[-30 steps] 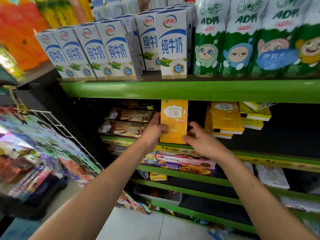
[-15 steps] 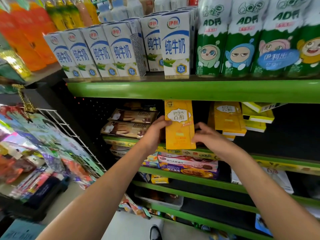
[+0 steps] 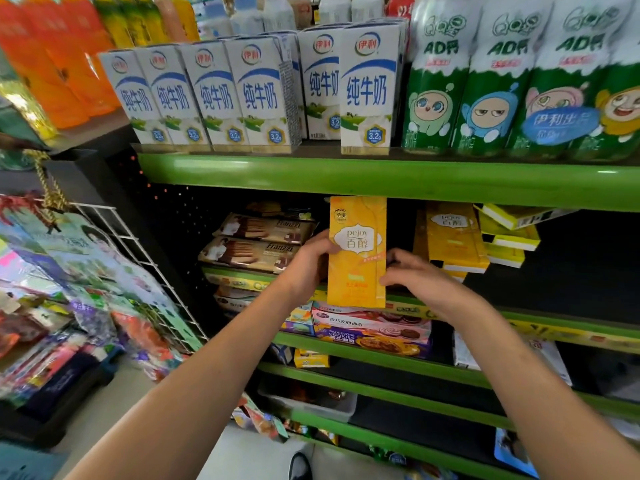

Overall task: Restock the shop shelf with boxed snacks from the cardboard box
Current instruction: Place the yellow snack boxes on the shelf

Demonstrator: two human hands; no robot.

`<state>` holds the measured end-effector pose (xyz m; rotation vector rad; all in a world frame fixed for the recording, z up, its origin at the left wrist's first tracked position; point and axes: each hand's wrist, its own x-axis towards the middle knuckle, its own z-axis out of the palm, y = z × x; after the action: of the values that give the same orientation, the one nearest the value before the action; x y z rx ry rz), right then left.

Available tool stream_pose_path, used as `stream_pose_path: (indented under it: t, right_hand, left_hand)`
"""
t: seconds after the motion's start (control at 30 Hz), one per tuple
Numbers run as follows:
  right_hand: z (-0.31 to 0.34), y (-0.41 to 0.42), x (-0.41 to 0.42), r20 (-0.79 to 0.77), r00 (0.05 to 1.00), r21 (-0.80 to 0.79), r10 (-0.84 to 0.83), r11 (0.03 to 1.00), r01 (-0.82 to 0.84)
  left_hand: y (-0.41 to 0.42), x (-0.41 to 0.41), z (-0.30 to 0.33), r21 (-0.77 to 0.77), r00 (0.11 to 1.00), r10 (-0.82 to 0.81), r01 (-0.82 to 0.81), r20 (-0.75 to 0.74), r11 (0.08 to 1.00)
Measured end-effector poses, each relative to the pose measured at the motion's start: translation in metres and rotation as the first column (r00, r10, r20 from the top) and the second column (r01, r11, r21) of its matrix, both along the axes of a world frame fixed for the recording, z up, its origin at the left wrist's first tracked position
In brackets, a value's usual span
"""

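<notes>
A tall yellow snack box stands upright at the front of the second green shelf. My left hand grips its left edge, thumb on the front face. My right hand holds its lower right edge with curled fingers. More yellow boxes of the same kind stand and lie to the right on that shelf. The cardboard box is out of view.
Brown biscuit packs are stacked left of the held box. Milk cartons and green drink packs fill the shelf above. Cookie boxes lie below. A wire rack of packets stands at the left.
Both hands have kept hold of the yellow box, which has straightened to upright and sits slightly lower at the shelf front. The camera has shifted a little.
</notes>
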<state>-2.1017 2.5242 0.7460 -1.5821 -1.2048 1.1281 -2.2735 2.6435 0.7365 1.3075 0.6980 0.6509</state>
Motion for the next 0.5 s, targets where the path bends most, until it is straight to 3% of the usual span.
stream_pose_path:
  t: [0.5]
  right_hand:
    - [-0.0019,0.0016,-0.0007,-0.009,1.000,-0.002,-0.027,1.000,0.027]
  left_hand:
    - [0.0002,-0.0029,0.0018,0.001,0.997,-0.068,0.068,0.042,0.998]
